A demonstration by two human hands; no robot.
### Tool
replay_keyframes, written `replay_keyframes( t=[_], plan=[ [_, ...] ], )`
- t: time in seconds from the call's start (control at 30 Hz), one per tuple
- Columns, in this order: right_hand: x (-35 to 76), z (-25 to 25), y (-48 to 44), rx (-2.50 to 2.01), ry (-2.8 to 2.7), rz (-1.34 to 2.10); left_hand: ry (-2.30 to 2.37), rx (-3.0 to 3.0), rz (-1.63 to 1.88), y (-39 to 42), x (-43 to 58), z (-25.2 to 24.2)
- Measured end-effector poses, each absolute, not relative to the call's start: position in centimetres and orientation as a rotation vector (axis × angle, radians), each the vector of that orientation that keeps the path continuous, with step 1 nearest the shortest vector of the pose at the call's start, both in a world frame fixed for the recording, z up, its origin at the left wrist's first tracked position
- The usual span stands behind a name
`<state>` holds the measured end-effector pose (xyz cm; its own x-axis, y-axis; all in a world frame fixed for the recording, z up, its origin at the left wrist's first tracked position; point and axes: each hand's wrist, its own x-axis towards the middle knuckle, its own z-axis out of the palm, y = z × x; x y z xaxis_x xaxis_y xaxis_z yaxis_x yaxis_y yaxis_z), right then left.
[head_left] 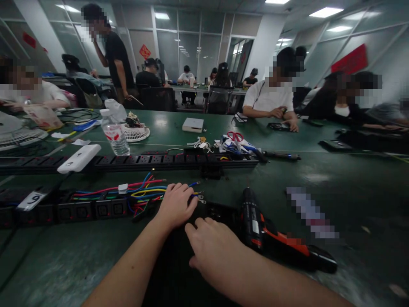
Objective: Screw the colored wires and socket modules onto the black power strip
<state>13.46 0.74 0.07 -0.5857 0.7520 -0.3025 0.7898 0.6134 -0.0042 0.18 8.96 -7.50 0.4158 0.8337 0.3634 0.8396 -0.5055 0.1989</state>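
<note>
My left hand (177, 205) is closed around a bundle of coloured wires (149, 192), red, blue, yellow and green. Some wire ends with metal ring lugs (201, 198) stick out past its fingers. The wires come from the open end of a black power strip (111, 208) with several sockets. Just right of and nearer than that hand, my right hand (214, 245) has its fingers curled, palm down; what it holds, if anything, is hidden. Beyond its knuckles lies a dark black part (223, 211). To the right rests a black and orange cordless drill (254, 221).
A second long power strip (153, 161) lies across the green table (351, 179), with a white block (79, 158) on it. Farther back are a water bottle (115, 134), red-handled scissors (235, 136) and a white box (193, 125). Other people sit around the tables; one stands.
</note>
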Motion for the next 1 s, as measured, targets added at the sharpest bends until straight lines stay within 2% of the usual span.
replay_keyframes(
  t=[0.13, 0.23, 0.43, 0.67, 1.0],
  plan=[
    [15.6, 2.2, 2.7, 1.482, 2.479, -0.059, -1.541, -2.654, -0.6, 9.1, 0.2, -7.4],
    [16.6, 2.0, 4.2, 1.566, 2.371, -0.012, -1.549, -2.642, -0.616, 9.0, 0.3, -7.1],
    [16.6, 0.0, 5.1, 1.546, 2.324, -0.088, -1.604, -2.655, -0.713, 8.9, 0.4, -6.9],
    [17.5, 1.3, 5.7, 1.648, 2.34, 0.053, -1.662, -2.675, -0.829, 9.0, 0.3, -7.1],
    [18.0, 0.4, 6.6, 1.55, 2.505, 0.06, -1.678, -2.686, -0.77, 8.9, 0.5, -6.7]
  ],
)
